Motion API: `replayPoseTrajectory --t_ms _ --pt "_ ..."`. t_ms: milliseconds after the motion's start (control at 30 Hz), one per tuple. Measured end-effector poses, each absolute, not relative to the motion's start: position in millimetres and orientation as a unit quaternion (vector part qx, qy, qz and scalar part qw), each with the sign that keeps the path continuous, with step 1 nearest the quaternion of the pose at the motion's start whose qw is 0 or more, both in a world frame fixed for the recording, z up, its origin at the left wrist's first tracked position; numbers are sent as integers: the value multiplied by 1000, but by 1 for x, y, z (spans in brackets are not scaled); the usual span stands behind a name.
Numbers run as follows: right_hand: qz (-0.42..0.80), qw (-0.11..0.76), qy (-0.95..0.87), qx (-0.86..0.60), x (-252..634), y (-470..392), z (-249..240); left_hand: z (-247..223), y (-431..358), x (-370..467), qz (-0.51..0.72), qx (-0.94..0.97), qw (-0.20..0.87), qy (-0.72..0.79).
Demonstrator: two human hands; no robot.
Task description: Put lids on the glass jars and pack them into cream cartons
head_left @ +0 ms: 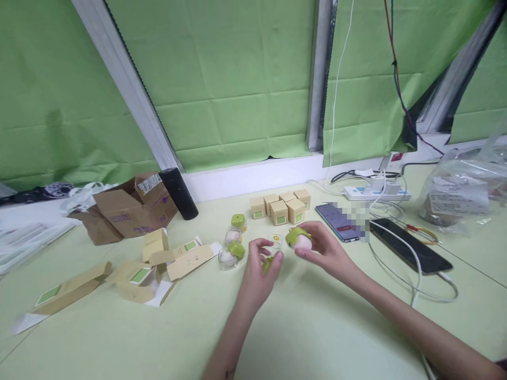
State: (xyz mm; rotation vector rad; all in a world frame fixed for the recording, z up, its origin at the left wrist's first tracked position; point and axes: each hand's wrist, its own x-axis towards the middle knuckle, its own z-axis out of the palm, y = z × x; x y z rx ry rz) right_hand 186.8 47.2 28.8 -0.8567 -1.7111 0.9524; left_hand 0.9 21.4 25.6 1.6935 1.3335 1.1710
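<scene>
My right hand (325, 245) pinches a small rounded white item with a green cap (300, 239) between thumb and fingers. Close to it, my left hand (260, 266) is curled round a small clear cup (276, 241) with a yellow mark. A bit of green (266, 263) shows between the left thumb and fingers; what it belongs to is partly hidden. Just left of that hand, several similar clear containers with white contents and green parts (231, 255) sit on the table. Small tan boxes with green labels (279, 212) are grouped behind my hands.
Opened tan cartons (137, 279) lie flattened or torn at the left. Behind them stand a brown cardboard box (132, 211) and a black cylinder (179, 194). To the right are two phones (410, 245), cables, a white power strip (376, 192) and a clear plastic bag (467, 190).
</scene>
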Motion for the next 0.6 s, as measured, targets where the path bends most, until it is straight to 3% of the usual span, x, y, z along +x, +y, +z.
replayPoseTrajectory --t_ms 100,200,433,600 --pt "474 520 -589 -397 187 56 24 26 29 -5 352 710 178 584" --pt "501 520 -551 -419 187 62 17 24 43 -1 267 735 139 608" --pt "497 557 -571 -341 195 66 23 34 81 17 172 779 179 575" --pt "402 435 -739 -321 205 63 36 35 71 9 198 804 245 505"
